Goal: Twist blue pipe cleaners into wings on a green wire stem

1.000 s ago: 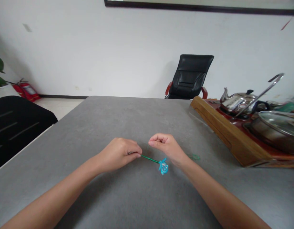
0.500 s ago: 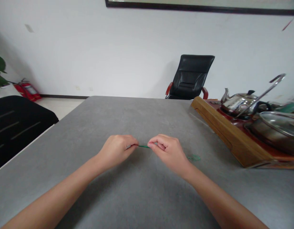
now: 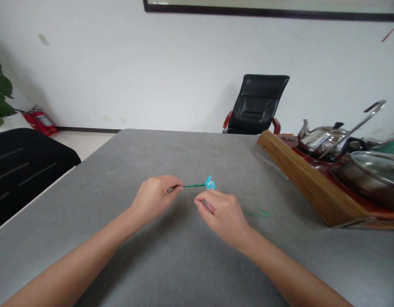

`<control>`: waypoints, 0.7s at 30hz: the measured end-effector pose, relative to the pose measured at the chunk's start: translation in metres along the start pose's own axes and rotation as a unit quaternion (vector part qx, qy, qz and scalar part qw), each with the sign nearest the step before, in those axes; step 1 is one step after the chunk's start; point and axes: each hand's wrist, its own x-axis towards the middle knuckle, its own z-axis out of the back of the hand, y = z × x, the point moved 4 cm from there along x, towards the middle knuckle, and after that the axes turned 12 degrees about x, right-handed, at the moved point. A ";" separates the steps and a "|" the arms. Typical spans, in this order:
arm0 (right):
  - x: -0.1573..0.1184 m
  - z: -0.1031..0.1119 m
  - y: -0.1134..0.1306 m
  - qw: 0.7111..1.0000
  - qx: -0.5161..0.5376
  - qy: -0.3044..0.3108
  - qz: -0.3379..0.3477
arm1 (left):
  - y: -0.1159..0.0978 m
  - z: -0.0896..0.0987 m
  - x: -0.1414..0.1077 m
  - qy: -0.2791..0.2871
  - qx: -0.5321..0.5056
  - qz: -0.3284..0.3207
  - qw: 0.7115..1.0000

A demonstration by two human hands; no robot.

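Blue flower (image 3: 211, 183), hidden half a second ago, now shows just beyond the right hand (image 3: 222, 213); 1 second ago it drooped towards the near side, and now it points right, its green stem (image 3: 194, 186) nearly level. The right hand has dropped a little and sits closer to the viewer than the stem, where at the last look its fingertips met the stem's line.

The left hand (image 3: 158, 192) comes in from the lower left, palm down, pinching the stem between thumb and fingers, so the flower is held out from its fingertips. The right hand is curled, thumb and forefinger brought together; whether a fine strand is caught between them, I cannot tell.

Loose green thread (image 3: 263, 213) lies on the grey worktop (image 3: 171, 264) just right of the right hand. Farther right, a wooden tray (image 3: 299, 183) takes up that side, bearing a metal kettle (image 3: 323, 140) and a glass-lidded pot (image 3: 372, 172). Beyond the far edge stands a black chair (image 3: 259, 102); at the left are a dark seat (image 3: 27, 162), a red fire extinguisher (image 3: 43, 123) and a leafy plant (image 3: 1, 87).
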 end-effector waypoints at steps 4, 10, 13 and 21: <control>-0.001 -0.005 -0.003 1.000 0.003 0.007 -0.020 | 0.002 -0.001 0.000 -0.008 -0.023 0.010 1.000; 0.000 -0.012 -0.013 0.998 0.030 0.023 -0.057 | 0.004 -0.002 0.001 -0.012 -0.093 0.028 0.995; 0.000 -0.014 -0.020 0.995 0.057 0.021 -0.084 | 0.003 -0.001 0.001 -0.003 -0.138 0.035 0.990; 0.003 -0.018 -0.044 0.975 0.173 0.003 -0.141 | -0.003 0.002 0.002 0.023 -0.214 0.024 0.976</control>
